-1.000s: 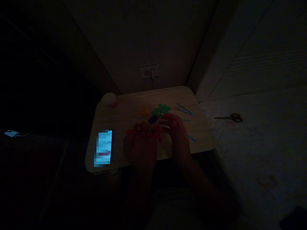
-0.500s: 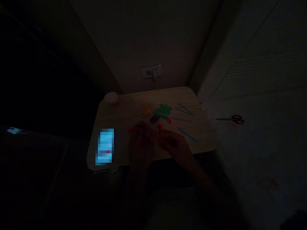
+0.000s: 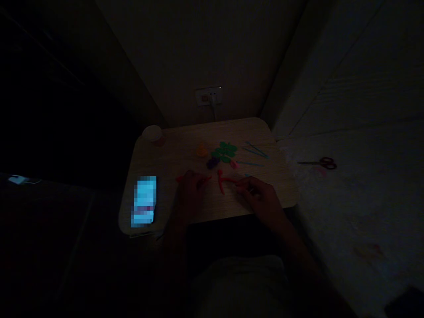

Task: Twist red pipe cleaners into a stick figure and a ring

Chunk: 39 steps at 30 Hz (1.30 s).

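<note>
The room is very dark. My left hand (image 3: 189,191) rests on the small wooden table (image 3: 172,157), fingers curled over a thin red strip (image 3: 180,178) that sticks out to its left. My right hand (image 3: 260,196) lies near the table's front right, fingers pinched at the end of another red strip (image 3: 225,180). Between the hands a short red piece (image 3: 220,185) lies bent on the wood. Behind them sit green leaf-like shapes (image 3: 225,151), an orange piece (image 3: 201,151) and a dark purple piece (image 3: 212,163).
A lit phone (image 3: 144,201) lies at the table's front left. A pale round lid or cup (image 3: 152,132) sits at the back left corner. Thin teal sticks (image 3: 255,151) lie at the right. Scissors (image 3: 319,163) rest on the surface to the right. A wall socket (image 3: 208,95) is behind.
Both hands have lowered and spread apart on the table. The right hand slid right toward the front edge. The red strips now lie stretched between the hands.
</note>
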Motion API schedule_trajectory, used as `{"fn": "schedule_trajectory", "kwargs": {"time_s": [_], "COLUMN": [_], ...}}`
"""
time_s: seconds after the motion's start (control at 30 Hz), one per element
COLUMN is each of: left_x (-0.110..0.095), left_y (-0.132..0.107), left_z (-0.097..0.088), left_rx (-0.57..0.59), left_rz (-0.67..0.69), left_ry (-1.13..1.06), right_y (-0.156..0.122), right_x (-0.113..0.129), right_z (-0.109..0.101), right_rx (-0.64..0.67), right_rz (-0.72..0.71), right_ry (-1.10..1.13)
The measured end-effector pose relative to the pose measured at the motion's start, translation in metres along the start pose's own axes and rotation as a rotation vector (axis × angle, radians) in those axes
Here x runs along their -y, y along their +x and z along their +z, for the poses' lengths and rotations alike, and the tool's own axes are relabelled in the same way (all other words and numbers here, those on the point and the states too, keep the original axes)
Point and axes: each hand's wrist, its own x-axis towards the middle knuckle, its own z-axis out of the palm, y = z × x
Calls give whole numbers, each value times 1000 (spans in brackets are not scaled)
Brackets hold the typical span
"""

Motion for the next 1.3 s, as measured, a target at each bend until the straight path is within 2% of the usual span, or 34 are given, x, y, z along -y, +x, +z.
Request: {"fn": "schedule_trajectory", "kwargs": {"time_s": [0.23, 0.53, 0.9, 1.3], "left_x": [5, 6, 4, 7], "left_y": [-2, -3, 2, 10], "left_z": [10, 19, 31, 40], "left_rx": [13, 30, 3, -38], "left_rz": [98, 170, 200, 183], "left_ry": [152, 176, 175, 176], "right_y": [8, 33, 42, 48], "right_x": [-6, -18, -23, -34], "right_z": [-2, 26, 37, 43], "right_rx": [-19, -29, 10, 20], "right_rz": [-82, -304, -243, -273], "right_ry": [-116, -455, -532, -494]}}
